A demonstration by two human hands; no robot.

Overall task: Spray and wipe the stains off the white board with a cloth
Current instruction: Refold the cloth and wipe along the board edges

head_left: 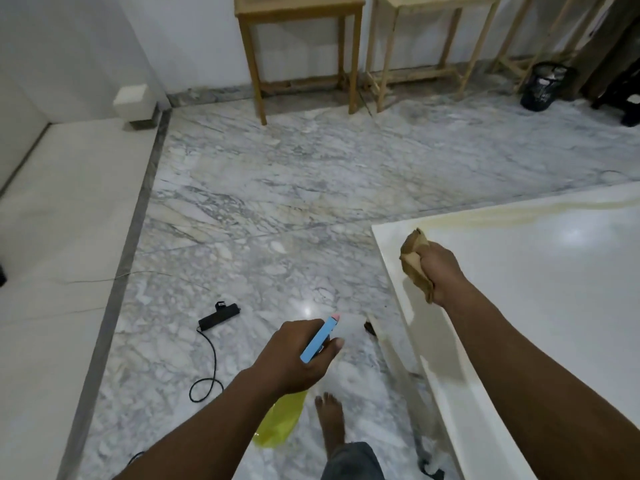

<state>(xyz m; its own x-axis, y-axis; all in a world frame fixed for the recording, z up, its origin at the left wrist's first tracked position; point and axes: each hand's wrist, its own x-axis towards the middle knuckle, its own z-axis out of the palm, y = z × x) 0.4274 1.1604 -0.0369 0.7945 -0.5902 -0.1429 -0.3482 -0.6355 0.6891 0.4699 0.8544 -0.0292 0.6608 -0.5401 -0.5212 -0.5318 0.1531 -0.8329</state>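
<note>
Head view, looking down over a marble floor point(277, 188). At the right, a glossy white board point(554, 306), raised off the floor, with its far-left corner well into the picture. Along its far edge, a pale yellowish stain point(502, 216) in a long smear running off to the right.

Right hand point(445, 273) over the board's far-left corner, fingers clenched round a crumpled brown cloth point(414, 261). Cloth bunched out of the far and left side of the fist, just near of the left end of the stain; touching the board or held just above it, cannot tell.

Left hand point(294, 356) off the board, over the floor, near and left of the right hand and well apart from it. Fingers curled round the neck of a spray bottle point(318, 341): blue sprayer head with a pink nozzle tip aimed far and right, toward the board's left edge; yellow-green body hanging below the palm, toward the near side.

On the floor just right of the bottle's body, a bare foot point(330, 422). Left of the left hand, a black power strip point(220, 315) with its cable looped toward the near side. At the far wall, two wooden benches point(298, 15) side by side, and to their right a black wastebasket point(545, 86). Down the left side, a white ledge point(62, 237) bordered by a grey strip
</note>
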